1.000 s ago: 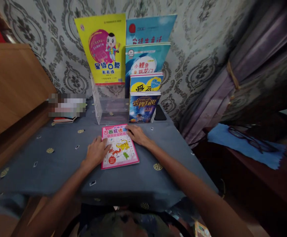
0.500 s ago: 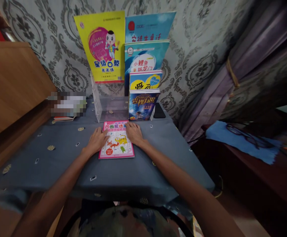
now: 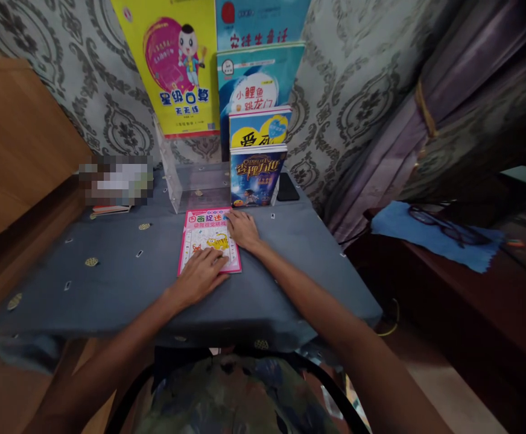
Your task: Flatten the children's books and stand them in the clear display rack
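Observation:
A pink children's activity book (image 3: 204, 232) lies flat on the grey tablecloth (image 3: 109, 277). My left hand (image 3: 202, 274) rests flat on the book's lower part, fingers stretched out. My right hand (image 3: 241, 229) lies flat on the book's upper right corner, fingers open. Just behind the book stands a clear acrylic book stand (image 3: 190, 181). It holds a dark blue storybook (image 3: 256, 178), a yellow and blue book (image 3: 258, 126), a teal book (image 3: 256, 81) and a tall yellow book (image 3: 177, 66).
A small stack of books (image 3: 111, 208) lies at the table's back left, beside a wooden panel (image 3: 14, 144). A black phone (image 3: 287, 188) lies behind the stand. To the right, a blue cloth with glasses (image 3: 435, 232) sits on a dark wooden surface near curtains.
The pink book slid away from me toward the stand. My left hand moved from the book's left edge onto its lower part. My right hand stayed at the top right corner.

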Demonstrator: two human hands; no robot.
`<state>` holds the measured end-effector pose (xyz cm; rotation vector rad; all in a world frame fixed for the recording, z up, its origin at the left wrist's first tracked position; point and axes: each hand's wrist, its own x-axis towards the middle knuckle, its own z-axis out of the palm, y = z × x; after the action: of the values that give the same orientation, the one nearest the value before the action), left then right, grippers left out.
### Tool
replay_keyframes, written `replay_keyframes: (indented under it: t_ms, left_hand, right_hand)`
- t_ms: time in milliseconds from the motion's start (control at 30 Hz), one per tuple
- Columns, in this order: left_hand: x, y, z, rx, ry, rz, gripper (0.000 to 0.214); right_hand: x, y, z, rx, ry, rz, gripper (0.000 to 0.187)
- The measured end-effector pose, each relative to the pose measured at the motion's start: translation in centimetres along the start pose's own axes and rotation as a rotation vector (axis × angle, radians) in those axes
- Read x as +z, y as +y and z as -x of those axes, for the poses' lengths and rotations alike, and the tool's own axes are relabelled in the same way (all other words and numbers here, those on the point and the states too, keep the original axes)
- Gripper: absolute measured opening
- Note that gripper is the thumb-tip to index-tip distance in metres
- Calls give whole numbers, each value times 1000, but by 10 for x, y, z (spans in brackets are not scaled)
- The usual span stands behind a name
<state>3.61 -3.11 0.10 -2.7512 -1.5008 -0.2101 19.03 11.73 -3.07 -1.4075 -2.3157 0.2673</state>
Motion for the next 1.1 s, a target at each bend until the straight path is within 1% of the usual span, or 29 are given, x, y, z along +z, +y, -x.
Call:
replay_keyframes:
  t_ms: [133,300,500,633,767,900,967,1100]
  left_hand:
    - [4,-1,-1,12,42,-36,31]
    - [5,-3,-2,83,115,-71,29]
    - [3,-3,-3,109,132,-79,30]
    - [0,-3,-4,111,119,-73,31]
    - [2,-2,-3,105,129,-75,33]
    - [8,-1,0,104,159,-84,29]
    - [11,-1,2,98,169,-72,27]
    - [16,0,6,78,164,-39,31]
  right_hand:
    - [-1,6,7,-28,14,-132,32]
    - [-5,13,37,-68,74,-386,28]
    - [-15,16,70,-58,72,-710,28]
    - [-22,12,83,-69,74,-797,30]
    - [-29,5,94,-107,61,-750,28]
    - [-36,1,108,-218,90,-622,26]
    - [-38,-1,115,-287,87,-521,26]
    - [-40,-3,133,-451,89,-246,27]
